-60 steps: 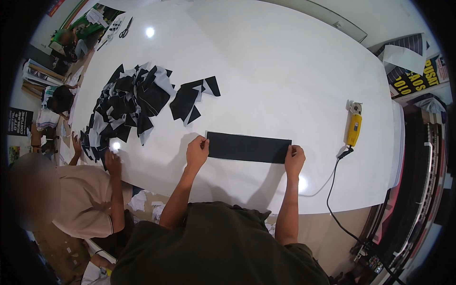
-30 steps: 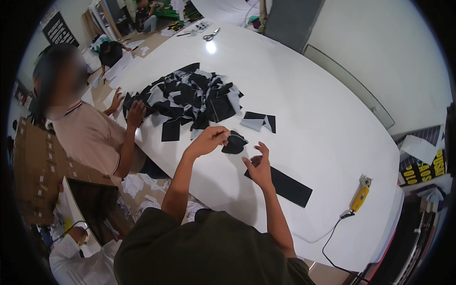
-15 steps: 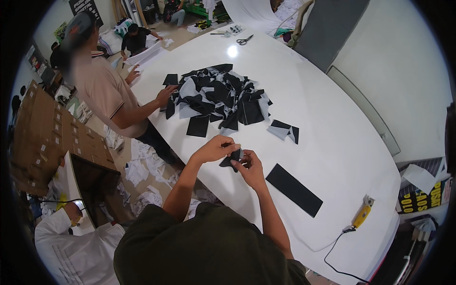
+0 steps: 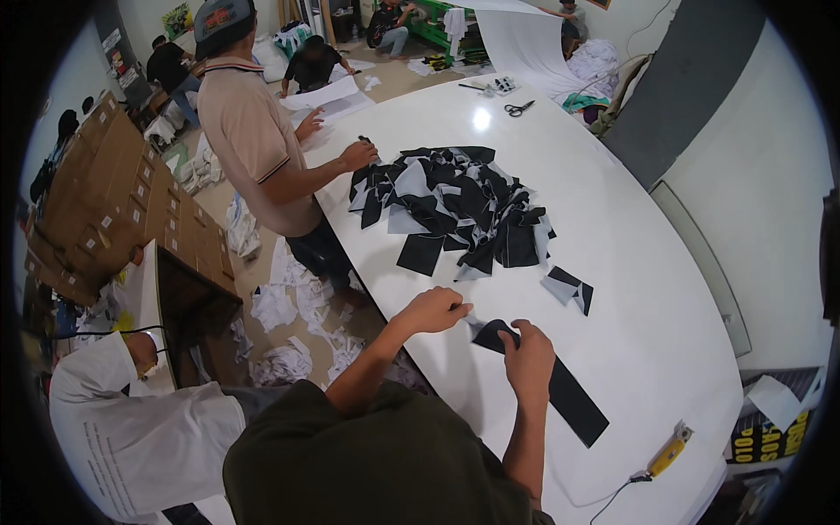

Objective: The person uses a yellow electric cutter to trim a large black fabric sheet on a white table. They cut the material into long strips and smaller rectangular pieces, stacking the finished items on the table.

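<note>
Between my two hands stretches a small black fabric piece (image 4: pixel 492 334) with a pale grey underside. My left hand (image 4: pixel 436 311) is closed, pinching its pale edge at the left. At the other side my right hand (image 4: pixel 528 357) grips the piece between thumb and fingers. A longer black fabric strip (image 4: pixel 579 409) lies flat on the white table, its upper end hidden by the right hand and the held piece. Farther away is a heap of black and grey fabric pieces (image 4: pixel 468 197). One folded black-and-grey piece (image 4: pixel 569 290) lies apart, right of the heap.
A co-worker (image 4: pixel 249 131) at the table's left edge holds a dark piece by the heap. Scissors (image 4: pixel 520 108) lie on the table's far part. A yellow corded cutter (image 4: pixel 669 455) is at the right. Boxes (image 4: pixel 131 192) are stacked left; white scraps (image 4: pixel 289 297) litter the floor.
My hands have moved rightward to the strip's upper end and spread apart, opening out the crumpled piece. The co-worker's hand has lifted a dark piece from beside the heap. The view has shifted.
</note>
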`<action>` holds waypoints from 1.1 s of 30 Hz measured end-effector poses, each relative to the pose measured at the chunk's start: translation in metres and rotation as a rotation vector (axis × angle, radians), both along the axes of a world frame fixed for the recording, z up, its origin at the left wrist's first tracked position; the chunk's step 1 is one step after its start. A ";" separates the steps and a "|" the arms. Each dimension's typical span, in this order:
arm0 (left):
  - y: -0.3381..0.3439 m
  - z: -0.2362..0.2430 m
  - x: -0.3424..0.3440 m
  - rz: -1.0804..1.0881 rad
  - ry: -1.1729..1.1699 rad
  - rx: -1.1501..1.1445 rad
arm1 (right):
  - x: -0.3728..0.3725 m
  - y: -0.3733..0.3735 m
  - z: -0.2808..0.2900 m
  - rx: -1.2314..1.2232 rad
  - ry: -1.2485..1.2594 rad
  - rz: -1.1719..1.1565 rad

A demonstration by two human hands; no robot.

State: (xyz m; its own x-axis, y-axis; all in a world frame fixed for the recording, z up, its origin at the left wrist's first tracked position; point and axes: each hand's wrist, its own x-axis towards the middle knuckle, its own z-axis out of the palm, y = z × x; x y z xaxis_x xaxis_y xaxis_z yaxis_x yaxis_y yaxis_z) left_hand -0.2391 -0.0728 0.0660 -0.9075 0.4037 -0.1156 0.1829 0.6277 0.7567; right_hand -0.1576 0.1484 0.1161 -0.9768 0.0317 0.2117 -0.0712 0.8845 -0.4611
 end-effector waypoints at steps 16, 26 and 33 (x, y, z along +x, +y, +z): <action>-0.023 0.003 -0.013 0.006 0.020 0.091 | 0.002 -0.025 0.084 -0.628 -0.147 0.314; -0.001 -0.019 -0.017 -0.777 -0.553 0.623 | -0.004 0.003 0.060 -0.750 0.004 0.179; 0.006 -0.038 0.005 -0.865 -0.718 0.661 | 0.017 0.050 0.005 -0.731 -0.089 -0.074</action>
State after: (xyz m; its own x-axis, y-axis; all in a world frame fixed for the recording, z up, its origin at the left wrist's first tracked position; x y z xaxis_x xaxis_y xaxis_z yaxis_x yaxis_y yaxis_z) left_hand -0.2337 -0.0672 0.0277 -0.1459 0.9891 -0.0195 -0.2338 -0.0153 0.9722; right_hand -0.1410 0.1986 0.1211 -0.9791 0.2011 0.0310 0.0422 0.3501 -0.9358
